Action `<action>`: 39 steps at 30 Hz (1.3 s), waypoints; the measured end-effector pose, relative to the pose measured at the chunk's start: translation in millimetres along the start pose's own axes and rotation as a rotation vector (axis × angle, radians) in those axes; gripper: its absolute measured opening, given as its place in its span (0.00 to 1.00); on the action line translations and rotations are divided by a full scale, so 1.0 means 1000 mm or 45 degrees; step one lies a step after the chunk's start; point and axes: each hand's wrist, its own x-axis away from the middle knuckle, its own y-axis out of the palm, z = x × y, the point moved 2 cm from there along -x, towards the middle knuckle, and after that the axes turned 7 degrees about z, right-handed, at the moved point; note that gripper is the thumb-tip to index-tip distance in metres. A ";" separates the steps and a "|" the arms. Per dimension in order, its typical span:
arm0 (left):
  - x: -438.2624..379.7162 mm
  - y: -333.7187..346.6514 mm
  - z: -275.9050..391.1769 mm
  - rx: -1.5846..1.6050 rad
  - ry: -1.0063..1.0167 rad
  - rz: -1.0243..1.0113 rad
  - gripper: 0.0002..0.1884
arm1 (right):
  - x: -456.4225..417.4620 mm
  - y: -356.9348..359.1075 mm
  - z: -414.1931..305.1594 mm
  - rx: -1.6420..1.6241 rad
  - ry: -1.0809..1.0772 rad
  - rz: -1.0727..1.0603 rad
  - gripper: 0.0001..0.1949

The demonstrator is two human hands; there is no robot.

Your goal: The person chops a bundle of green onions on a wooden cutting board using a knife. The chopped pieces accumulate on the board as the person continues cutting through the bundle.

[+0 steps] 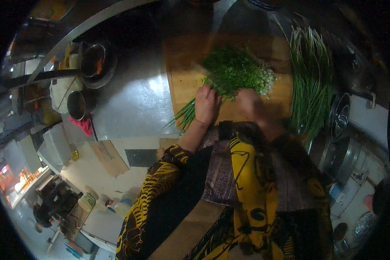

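Observation:
Spring onions, finely chopped, lie in a green and white heap (237, 70) on a wooden cutting board (185, 84). My left hand (206, 103) presses on a bunch of long green stalks (186, 113), whose ends stick out past the board's near left edge. At the near side of the heap, my right hand (249, 103) is curled and blurred by motion. It seems to grip a knife (222, 79), whose blurred blade slants up and left over the greens; the handle is hidden in the fist.
More whole spring onions (312, 81) lie along the board's right side. Beside them is a round metal lid or pan (340, 114). On the steel counter (139, 94) to the left stand a metal bowl (96, 65), a dark pot (76, 104) and a pink cloth (83, 125).

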 end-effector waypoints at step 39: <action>-0.018 -0.015 0.010 -0.193 0.086 0.003 0.15 | 0.034 -0.022 -0.006 -0.079 -0.547 0.537 0.05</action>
